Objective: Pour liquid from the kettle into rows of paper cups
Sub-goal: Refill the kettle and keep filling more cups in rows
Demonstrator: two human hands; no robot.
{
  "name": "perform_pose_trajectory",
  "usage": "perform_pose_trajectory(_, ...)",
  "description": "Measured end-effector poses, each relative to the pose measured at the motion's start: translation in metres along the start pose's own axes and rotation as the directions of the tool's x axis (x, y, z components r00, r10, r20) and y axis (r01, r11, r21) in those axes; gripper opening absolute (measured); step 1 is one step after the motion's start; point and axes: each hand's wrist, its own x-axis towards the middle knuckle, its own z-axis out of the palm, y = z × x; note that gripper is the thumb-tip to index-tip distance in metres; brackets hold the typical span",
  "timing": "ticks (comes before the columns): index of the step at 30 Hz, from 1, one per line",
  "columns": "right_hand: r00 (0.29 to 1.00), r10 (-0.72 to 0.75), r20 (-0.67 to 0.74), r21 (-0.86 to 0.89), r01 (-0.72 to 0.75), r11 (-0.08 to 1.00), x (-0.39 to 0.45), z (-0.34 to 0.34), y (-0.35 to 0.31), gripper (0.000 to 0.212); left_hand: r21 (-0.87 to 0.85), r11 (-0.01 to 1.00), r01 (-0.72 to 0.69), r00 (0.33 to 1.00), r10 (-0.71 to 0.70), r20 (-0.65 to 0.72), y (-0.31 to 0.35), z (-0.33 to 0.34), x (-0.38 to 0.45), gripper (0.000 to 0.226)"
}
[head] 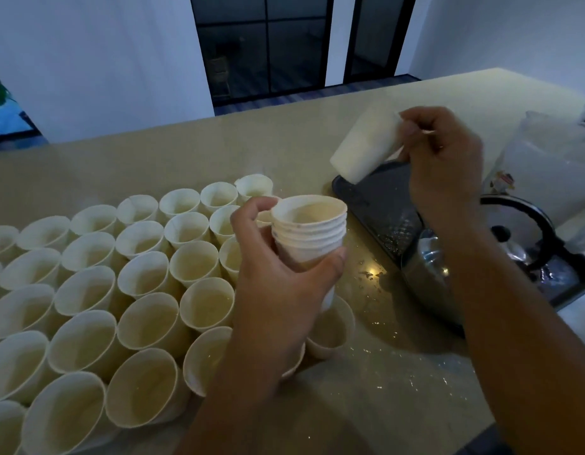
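left hand (284, 277) grips a nested cup stack (309, 229) at frame centre while right hand (445, 165) pinches one cup (366, 144) upper right, likely to extend the rows.

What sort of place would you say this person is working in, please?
Probably a serving counter or a kitchen island indoors. A long beige countertop holds dozens of paper cups in rows. A steel kettle sits on a dark tray at the right. Dark glass doors stand beyond.

- A drinks-serving counter (317, 133), kitchen-like: stone-look beige top.
- On it, rows of paper cups (120, 290); right of them a steel kettle (501, 244) on a dark tray (383, 198).
- Beyond the counter, dark glazed doors (268, 44).
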Motion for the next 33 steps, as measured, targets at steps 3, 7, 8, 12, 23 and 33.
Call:
perform_pose_trajectory(3, 0.976, 0.014, 0.217, -0.179, 0.026, 0.984, 0.011, 0.038, 0.027, 0.020, -0.043, 0.999, 0.002, 0.998, -0.005, -0.063, -0.005, -0.002, -0.002, 0.084)
perform_pose_trajectory(7, 0.906, 0.055, 0.419, -0.273, 0.068, 0.960, 0.010, 0.085, 0.049, 0.021, -0.023, 1.000, 0.000, 0.990, -0.003, -0.138, -0.012, -0.006, -0.001, 0.085)
perform_pose_trajectory(8, 0.896, 0.066, 0.439, -0.281, 0.068, 0.957, 0.009, 0.094, 0.054, 0.021, -0.015, 1.000, -0.002, 0.989, -0.001, -0.151, -0.013, -0.007, -0.001, 0.085)
perform_pose_trajectory(12, 0.853, 0.115, 0.509, -0.331, 0.071, 0.941, 0.003, 0.119, 0.071, 0.019, -0.006, 1.000, 0.020, 0.986, -0.021, -0.163, -0.017, -0.012, 0.003, 0.092)
perform_pose_trajectory(23, 0.825, 0.153, 0.544, -0.379, 0.079, 0.922, 0.005, 0.149, 0.084, 0.020, 0.090, 0.996, -0.002, 0.992, 0.013, -0.124, -0.023, -0.011, 0.009, 0.100)
perform_pose_trajectory(33, 0.877, 0.164, 0.452, -0.241, -0.056, 0.969, 0.018, 0.094, 0.046, 0.044, 0.239, 0.971, -0.027, 1.000, 0.027, 0.000, -0.003, 0.003, 0.015, 0.088)
